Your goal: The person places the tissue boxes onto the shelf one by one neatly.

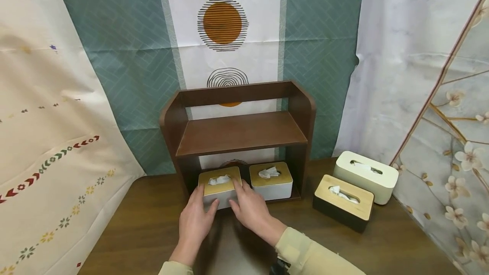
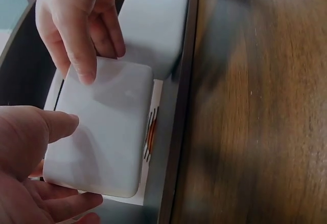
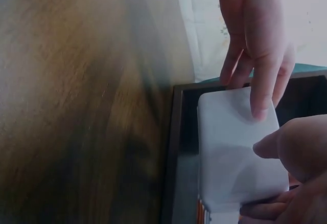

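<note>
A white tissue box (image 1: pixel 219 181) with a wood-coloured lid and a tissue poking out sits in the left part of the lower shelf bay. My left hand (image 1: pixel 195 220) grips its left end, fingers along the side and thumb on the front face. At the opposite end, my right hand (image 1: pixel 253 209) holds it the same way. Both wrist views show the white front face (image 2: pixel 104 127) between the two thumbs. A matching white tissue box (image 1: pixel 272 181) stands to the right in the same bay, apart from the held one in the head view.
The brown two-tier shelf (image 1: pixel 244 133) stands against a patterned cloth backdrop (image 1: pixel 324 54). Right of it on the wooden table (image 1: pixel 141 232) are a black tissue box with a wooden lid (image 1: pixel 344 203) and a cream tissue box (image 1: pixel 366 175) behind that.
</note>
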{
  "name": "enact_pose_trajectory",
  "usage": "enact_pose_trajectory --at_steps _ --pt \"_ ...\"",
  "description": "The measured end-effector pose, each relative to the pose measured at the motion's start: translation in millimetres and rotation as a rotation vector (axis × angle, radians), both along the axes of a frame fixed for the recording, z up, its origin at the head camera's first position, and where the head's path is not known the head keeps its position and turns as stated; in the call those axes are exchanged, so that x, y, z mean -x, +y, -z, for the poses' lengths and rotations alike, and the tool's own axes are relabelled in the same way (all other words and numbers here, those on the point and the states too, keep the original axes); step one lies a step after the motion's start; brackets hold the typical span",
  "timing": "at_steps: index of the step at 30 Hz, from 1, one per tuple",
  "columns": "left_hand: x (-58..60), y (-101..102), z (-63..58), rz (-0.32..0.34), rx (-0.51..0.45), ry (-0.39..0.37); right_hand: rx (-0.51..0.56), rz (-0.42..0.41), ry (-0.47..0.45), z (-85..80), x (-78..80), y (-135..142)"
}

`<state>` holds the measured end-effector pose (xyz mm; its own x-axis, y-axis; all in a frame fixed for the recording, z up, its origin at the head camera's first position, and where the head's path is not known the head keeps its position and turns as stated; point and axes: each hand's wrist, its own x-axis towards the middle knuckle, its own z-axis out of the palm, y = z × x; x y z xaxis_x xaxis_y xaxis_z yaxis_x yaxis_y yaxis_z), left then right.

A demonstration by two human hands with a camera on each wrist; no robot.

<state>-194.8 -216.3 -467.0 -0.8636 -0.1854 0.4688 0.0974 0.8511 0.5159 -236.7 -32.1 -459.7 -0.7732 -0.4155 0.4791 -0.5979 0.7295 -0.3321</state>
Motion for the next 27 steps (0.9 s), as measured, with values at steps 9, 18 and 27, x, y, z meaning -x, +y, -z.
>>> enact_pose_trajectory --at_steps 9,18,27 --pt "13.4 -4.0 3.8 -0.002 -0.007 0.002 0.028 -0.026 0.047 13.9 18.5 -5.5" --pt "21.0 -10.0 9.1 0.0 -0.026 -0.017 0.061 -0.069 0.082 32.3 37.4 -7.3" --pt "28.4 -11.6 15.7 0.016 -0.053 -0.044 0.047 -0.053 0.058 51.5 53.3 -8.1"
